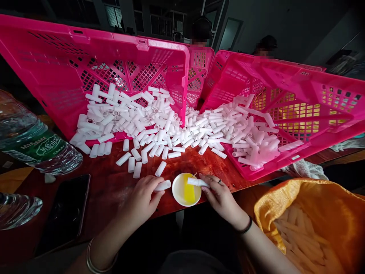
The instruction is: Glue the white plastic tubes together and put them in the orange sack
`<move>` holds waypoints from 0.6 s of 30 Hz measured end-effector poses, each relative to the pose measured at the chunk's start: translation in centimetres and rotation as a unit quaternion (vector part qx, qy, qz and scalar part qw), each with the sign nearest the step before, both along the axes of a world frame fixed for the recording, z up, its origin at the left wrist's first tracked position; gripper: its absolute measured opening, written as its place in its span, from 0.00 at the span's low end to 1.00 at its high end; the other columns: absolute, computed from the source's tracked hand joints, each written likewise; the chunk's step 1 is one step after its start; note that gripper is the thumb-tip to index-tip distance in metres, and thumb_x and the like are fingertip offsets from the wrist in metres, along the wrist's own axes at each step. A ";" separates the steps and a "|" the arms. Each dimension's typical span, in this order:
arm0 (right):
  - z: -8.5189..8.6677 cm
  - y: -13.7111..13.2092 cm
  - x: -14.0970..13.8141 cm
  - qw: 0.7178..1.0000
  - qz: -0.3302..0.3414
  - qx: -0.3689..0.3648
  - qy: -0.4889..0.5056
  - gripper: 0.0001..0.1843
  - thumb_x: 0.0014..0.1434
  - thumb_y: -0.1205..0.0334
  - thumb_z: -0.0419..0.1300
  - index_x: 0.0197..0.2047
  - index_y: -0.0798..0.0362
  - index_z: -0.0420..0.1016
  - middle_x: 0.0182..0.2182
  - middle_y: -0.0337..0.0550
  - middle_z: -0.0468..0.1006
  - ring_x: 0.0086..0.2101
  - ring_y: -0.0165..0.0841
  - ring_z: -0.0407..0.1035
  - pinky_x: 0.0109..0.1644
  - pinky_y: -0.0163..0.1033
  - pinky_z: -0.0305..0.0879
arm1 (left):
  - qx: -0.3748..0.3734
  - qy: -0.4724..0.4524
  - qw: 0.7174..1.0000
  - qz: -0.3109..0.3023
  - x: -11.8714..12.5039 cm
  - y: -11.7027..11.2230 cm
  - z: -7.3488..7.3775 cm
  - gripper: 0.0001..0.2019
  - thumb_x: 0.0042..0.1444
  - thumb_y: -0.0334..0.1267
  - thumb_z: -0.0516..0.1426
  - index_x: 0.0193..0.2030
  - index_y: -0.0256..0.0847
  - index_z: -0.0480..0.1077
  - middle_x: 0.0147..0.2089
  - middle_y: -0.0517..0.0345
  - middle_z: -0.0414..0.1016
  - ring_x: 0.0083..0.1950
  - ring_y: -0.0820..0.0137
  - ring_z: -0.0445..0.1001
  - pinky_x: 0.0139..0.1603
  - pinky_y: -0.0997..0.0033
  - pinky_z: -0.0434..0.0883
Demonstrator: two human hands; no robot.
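My left hand (146,198) pinches a short white tube (163,185) between thumb and fingers, just left of a small white bowl (176,186). In the bowl lies a yellow block (189,190), perhaps a sponge, with a thin stick at its top. My right hand (218,194) is closed around another white tube (196,182), whose free end reaches over the bowl and the yellow block. Part of that tube is hidden by the fingers. Many loose white tubes (154,140) are heaped behind both hands on the red-brown table (114,190).
Pink crates (168,49) lie tipped toward me, tubes spilling from them. At left are a large water bottle (40,140), another bottle (18,211) and a dark phone (67,207). An orange sack (327,198) of tubes stands at right. Two people are beyond the crates.
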State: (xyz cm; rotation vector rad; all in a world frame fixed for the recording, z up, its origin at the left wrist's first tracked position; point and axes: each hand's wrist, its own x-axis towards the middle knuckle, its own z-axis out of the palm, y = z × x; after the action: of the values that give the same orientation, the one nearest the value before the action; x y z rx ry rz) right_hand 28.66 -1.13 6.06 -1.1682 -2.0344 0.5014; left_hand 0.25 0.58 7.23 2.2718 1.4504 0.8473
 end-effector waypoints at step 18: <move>0.1 0.1 -0.4 0.999 0.041 0.006 0.028 0.11 0.65 0.66 0.54 0.48 0.48 0.74 0.44 0.49 0.73 0.46 0.38 0.71 0.47 0.45 0.73 | -0.099 -0.090 0.983 -0.126 3.8 1.0 -1.0 0.11 0.52 0.41 0.62 0.35 0.43 0.63 0.66 0.42 0.62 0.66 0.53 0.63 0.60 0.54 0.67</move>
State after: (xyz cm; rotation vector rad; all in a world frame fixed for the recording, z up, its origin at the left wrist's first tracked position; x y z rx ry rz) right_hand 28.30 -1.07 6.20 -1.0562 -2.0393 0.5560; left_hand 4.08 1.61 6.22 2.1129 1.0879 0.7709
